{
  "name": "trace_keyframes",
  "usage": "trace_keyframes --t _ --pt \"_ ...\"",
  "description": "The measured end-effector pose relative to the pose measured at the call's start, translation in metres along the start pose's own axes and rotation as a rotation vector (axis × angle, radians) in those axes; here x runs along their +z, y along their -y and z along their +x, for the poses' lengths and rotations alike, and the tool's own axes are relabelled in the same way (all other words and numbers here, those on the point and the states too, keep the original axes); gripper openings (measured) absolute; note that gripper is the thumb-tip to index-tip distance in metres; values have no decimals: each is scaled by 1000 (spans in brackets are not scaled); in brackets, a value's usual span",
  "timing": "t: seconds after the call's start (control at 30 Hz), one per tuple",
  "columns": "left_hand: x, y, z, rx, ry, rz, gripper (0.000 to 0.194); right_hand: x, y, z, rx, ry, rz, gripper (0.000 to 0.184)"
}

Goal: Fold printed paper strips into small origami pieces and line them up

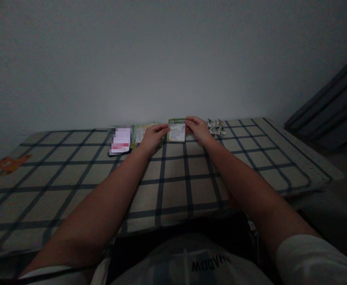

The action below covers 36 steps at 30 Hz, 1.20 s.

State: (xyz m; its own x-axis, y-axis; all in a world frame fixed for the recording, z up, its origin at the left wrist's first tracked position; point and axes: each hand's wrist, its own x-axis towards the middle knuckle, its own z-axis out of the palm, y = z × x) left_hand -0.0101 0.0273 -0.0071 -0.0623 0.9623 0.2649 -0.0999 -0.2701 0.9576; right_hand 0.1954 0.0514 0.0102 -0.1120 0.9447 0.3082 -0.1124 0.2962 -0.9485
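Note:
A small green-and-white printed card or leaflet is held up between my two hands, facing me. My left hand pinches its left edge with thumb and fingertips. On the opposite side, my right hand grips the upper right edge. Beneath and behind my left hand lies a flat green printed sheet or packet, partly covered. Just beyond my right hand sits a pile of small folded pieces with a white, green and reddish pattern; what they are is too small to tell.
A phone with a lit, blurred screen lies left of the green sheet. The table has a checked cloth and stands against a pale wall. An orange figure is at the far left. Dark grey curtain-like fabric hangs at the right.

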Motion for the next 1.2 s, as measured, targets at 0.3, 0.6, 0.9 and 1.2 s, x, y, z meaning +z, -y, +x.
trace_keyframes --t 0.3,0.6,0.9,1.2 --pt "2 -6 -3 0 2 5 38 -1 -3 0 -30 8 -20 30" --pt "3 -4 -3 4 -7 -37 37 -2 -2 0 -30 31 -14 34" --pt "1 -1 2 73 -140 -58 35 6 4 -9 95 137 -23 13" --pt "1 1 3 92 -103 -50 37 8 7 -8 89 75 -75 7"
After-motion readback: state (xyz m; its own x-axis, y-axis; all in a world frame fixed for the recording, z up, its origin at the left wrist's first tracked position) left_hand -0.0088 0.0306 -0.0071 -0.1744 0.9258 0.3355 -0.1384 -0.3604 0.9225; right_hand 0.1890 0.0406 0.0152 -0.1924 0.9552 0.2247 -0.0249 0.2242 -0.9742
